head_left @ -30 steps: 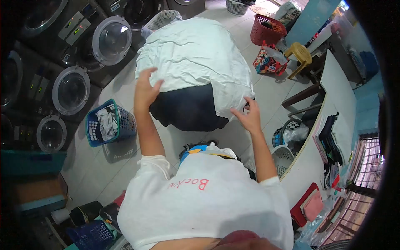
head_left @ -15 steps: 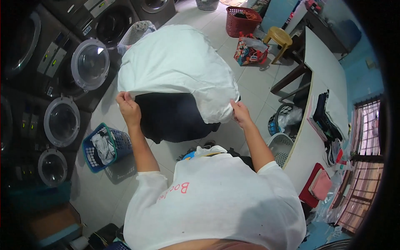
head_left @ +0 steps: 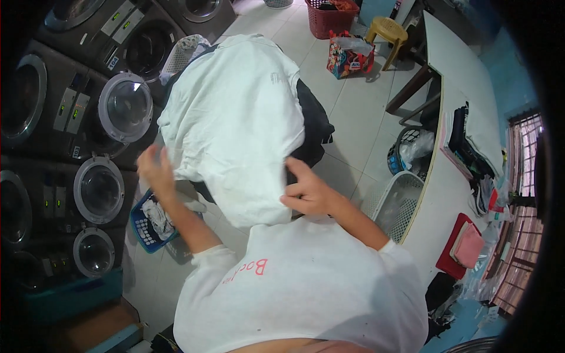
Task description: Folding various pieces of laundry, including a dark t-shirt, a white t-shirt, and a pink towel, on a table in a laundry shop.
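A white shirt (head_left: 235, 123) lies spread over a mound of dark cloth (head_left: 312, 120), its near end hanging down close to my body. My left hand (head_left: 158, 173) is beside the shirt's left edge, fingers apart and slightly blurred, with nothing held. At the near right edge of the shirt is my right hand (head_left: 309, 191), its fingers spread and touching the fabric. Whatever supports the dark cloth is hidden beneath it.
Stacked dryers or washers with round doors (head_left: 125, 107) hanging ajar line the left. A blue basket (head_left: 147, 235) of clothes stands near them. On the right are a white table (head_left: 465, 88), a pale basket (head_left: 400, 197), a yellow stool (head_left: 388, 32) and a patterned bag (head_left: 348, 56).
Both hands have let go of the shirt's raised near edge and come nearer my body. The shirt now lies longer and flatter, covering the dark cloth's front and baring its right side.
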`<state>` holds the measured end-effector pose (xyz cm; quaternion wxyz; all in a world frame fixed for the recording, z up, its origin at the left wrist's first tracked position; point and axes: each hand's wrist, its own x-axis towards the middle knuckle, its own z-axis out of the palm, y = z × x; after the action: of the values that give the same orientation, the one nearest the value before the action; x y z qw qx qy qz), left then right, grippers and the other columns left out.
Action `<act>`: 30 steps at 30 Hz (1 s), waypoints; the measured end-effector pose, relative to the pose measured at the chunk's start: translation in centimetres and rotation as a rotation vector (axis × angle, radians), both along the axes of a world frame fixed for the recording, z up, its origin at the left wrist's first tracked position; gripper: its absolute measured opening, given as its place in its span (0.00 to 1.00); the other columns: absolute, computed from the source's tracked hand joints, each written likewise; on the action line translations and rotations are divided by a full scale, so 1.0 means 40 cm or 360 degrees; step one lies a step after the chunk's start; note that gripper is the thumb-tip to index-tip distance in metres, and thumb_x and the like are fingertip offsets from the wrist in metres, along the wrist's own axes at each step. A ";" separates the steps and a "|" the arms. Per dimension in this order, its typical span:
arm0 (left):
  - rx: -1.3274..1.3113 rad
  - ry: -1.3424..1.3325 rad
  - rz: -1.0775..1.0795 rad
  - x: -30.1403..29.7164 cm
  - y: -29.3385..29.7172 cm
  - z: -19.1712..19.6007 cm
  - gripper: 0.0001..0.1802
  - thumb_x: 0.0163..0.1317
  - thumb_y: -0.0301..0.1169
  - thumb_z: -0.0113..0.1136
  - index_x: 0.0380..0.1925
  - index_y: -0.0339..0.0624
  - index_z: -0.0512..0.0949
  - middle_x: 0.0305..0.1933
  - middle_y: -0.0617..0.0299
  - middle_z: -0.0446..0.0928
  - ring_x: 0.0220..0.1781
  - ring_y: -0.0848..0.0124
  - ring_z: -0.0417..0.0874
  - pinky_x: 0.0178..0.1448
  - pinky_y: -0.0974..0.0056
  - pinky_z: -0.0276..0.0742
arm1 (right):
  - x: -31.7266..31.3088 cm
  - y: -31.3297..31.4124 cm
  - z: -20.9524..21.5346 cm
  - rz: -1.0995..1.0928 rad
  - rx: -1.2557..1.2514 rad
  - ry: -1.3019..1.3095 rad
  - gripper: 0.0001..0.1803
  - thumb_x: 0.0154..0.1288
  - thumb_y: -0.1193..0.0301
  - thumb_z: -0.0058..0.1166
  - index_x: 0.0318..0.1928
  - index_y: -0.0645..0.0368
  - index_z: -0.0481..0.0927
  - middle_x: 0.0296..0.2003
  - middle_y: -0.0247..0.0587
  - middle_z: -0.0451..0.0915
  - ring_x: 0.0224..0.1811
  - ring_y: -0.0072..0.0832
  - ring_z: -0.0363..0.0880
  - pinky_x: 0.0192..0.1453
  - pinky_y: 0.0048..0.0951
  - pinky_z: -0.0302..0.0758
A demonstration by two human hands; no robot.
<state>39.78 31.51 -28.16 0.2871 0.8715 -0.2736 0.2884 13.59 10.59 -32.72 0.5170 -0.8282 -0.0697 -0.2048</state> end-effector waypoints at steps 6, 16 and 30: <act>0.0529 0.0763 -0.1042 -0.181 -0.436 -0.107 0.24 0.45 0.48 0.58 0.28 0.36 0.73 0.32 0.48 0.74 0.34 0.57 0.75 0.36 0.56 0.71 | 0.082 0.075 -0.062 0.0137 -0.0361 0.0128 0.08 0.44 0.67 0.52 0.19 0.59 0.78 0.51 0.52 0.64 0.53 0.46 0.61 0.53 0.41 0.59; 0.0112 0.1162 -0.0686 -0.163 -0.518 -0.190 0.12 0.47 0.34 0.51 0.28 0.36 0.69 0.22 0.55 0.70 0.27 0.61 0.75 0.31 0.61 0.71 | 0.079 -0.063 -0.112 -0.0433 0.0372 0.0126 0.05 0.49 0.73 0.56 0.23 0.61 0.74 0.29 0.38 0.75 0.29 0.25 0.74 0.35 0.23 0.71; 0.0283 0.1925 -0.2079 -0.510 -0.420 0.076 0.09 0.52 0.26 0.47 0.34 0.40 0.63 0.23 0.65 0.65 0.27 0.80 0.66 0.29 0.74 0.64 | 0.160 -0.245 0.060 -0.0402 0.0763 0.0204 0.11 0.58 0.72 0.38 0.35 0.63 0.73 0.32 0.40 0.74 0.36 0.27 0.73 0.41 0.25 0.69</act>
<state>19.36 14.69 -25.11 0.4207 0.5641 -0.5384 -0.4636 19.98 0.78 -30.30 0.6720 -0.6956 0.1172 -0.2255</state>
